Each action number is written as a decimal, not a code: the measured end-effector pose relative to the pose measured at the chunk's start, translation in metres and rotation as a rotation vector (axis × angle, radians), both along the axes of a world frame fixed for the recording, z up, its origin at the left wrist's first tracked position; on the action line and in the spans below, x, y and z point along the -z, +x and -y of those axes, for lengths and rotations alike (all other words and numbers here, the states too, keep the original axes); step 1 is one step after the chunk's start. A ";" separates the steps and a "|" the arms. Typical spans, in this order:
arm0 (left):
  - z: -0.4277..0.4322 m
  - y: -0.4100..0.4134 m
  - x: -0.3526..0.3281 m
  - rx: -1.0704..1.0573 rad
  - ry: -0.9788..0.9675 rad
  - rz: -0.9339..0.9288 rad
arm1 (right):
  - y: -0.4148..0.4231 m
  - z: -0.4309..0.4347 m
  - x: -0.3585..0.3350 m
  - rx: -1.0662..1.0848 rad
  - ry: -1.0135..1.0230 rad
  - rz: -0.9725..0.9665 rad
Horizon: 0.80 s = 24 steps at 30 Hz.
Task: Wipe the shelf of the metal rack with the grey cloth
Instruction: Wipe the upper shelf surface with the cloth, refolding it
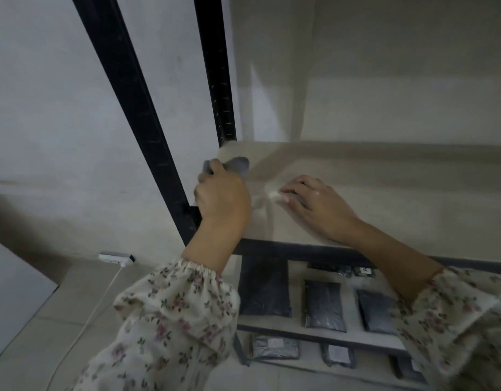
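The pale shelf board (370, 193) of the black metal rack (136, 114) fills the middle of the head view. My left hand (222, 194) is at the shelf's near-left corner, closed around the grey cloth (238, 164), which bunches out above my fingers and rests on the board. To its right, my right hand (317, 203) lies on the board with its fingers together, and a small pale scrap (273, 194) sits at the fingertips. Whether the fingers pinch the scrap I cannot tell.
Two black uprights (215, 69) rise at the shelf's left end against a white wall. Lower shelves hold several dark flat packets (324, 306). A white power strip (115, 258) with a cable lies on the tiled floor at the left.
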<state>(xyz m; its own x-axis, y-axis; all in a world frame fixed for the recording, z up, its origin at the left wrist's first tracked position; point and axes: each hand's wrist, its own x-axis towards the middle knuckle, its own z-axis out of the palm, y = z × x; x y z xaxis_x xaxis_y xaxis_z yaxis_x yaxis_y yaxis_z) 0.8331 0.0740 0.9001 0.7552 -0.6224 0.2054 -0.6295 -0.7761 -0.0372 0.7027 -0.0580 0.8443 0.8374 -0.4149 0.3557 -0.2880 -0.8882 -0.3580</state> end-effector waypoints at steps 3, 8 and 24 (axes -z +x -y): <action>0.000 0.017 -0.006 0.032 0.233 0.033 | 0.000 0.001 0.000 0.004 0.016 0.018; -0.010 0.005 0.012 0.052 0.249 0.106 | -0.001 0.000 -0.002 0.014 0.021 0.035; -0.014 -0.007 0.014 0.235 -0.027 -0.082 | -0.028 -0.008 -0.015 0.049 0.061 -0.220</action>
<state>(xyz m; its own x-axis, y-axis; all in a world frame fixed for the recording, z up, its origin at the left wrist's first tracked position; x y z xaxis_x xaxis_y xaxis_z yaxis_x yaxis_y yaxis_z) 0.8265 0.0877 0.8866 0.6049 -0.7783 0.1685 -0.7931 -0.6077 0.0401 0.6751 -0.0496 0.8594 0.8704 -0.4722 0.1396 -0.4075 -0.8499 -0.3341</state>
